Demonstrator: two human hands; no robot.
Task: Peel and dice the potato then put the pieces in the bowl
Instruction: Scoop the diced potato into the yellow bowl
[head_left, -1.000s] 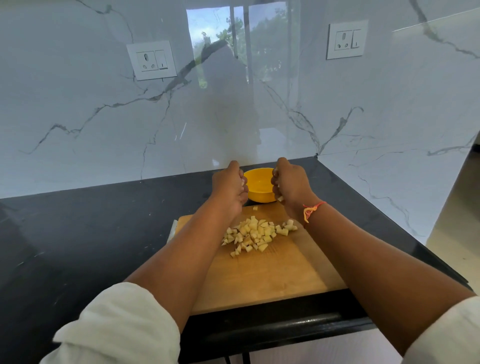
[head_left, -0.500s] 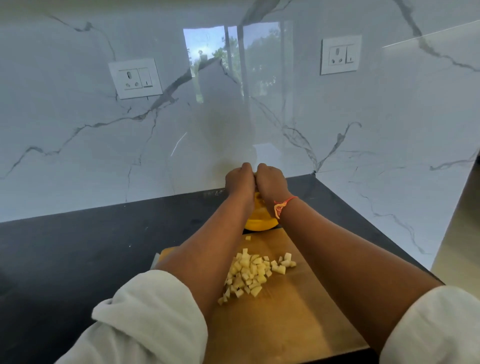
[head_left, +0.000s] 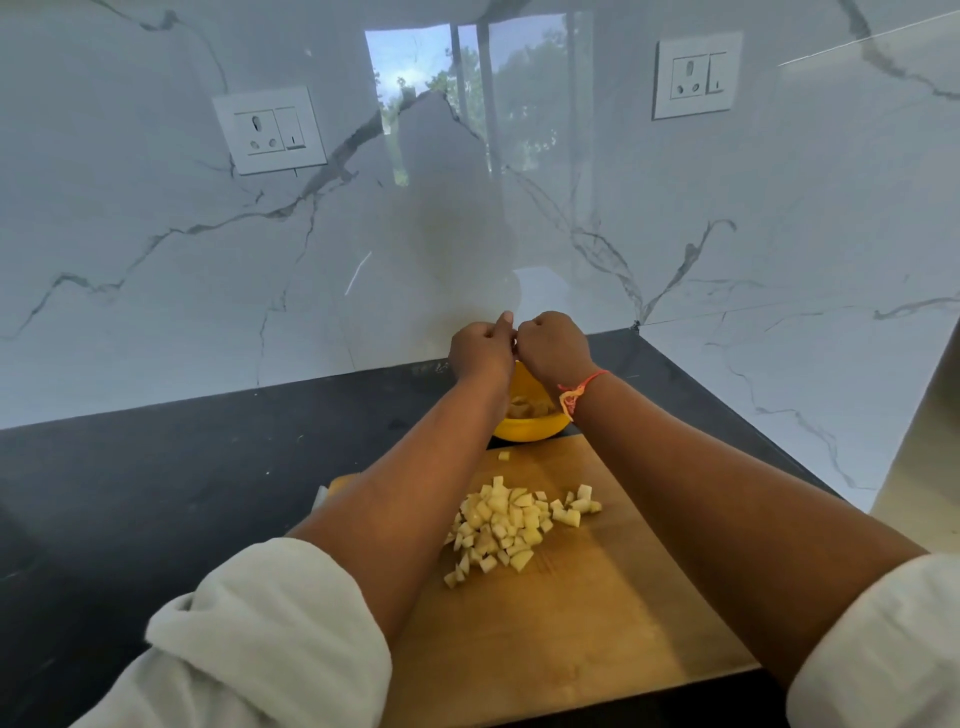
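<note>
— Hands first: where are we?

— Our left hand (head_left: 480, 351) and right hand (head_left: 551, 347) hover together over the round yellow plastic bowl (head_left: 530, 428). Fingers are curled; whether they hold anything, we cannot tell.

— And the potato?

— Some pieces lie in the bowl. The heap of pale diced potato cubes (head_left: 511, 525) sits on the wooden cutting board (head_left: 571, 613), on our side of the bowl, about equally near both hands.
</note>
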